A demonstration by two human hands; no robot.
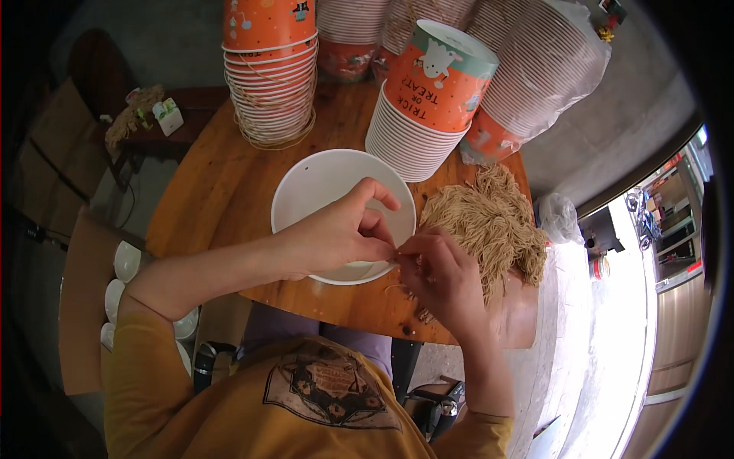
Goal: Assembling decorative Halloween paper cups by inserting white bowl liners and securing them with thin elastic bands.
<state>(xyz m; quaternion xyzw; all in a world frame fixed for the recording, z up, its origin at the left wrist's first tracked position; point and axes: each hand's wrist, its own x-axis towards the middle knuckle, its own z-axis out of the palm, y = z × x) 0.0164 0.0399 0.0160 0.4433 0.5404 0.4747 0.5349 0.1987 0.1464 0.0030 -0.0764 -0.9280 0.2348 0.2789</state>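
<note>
A white paper bucket [294, 200] stands on the wooden table in front of me, its open mouth facing up. A small dark hole shows in its far wall. My left hand [344, 233] reaches across the mouth, thumb and a finger pinched at the near right rim, the index finger arched above. Against the same spot, my right hand [445, 277] is closed in a pinch, its fingertips meeting the left ones. Whatever lies between the fingertips is too small to make out. Right of the bucket, beside my right hand, lies a heap of tan cords [489, 222].
Nested orange buckets rise in a left stack [271, 96] with cords hanging round it, and a tilted right stack [417, 122]. Plastic-wrapped stacks [547, 69] stand behind. A cardboard box [84, 306] with white buckets is at my left, below the round table [199, 206].
</note>
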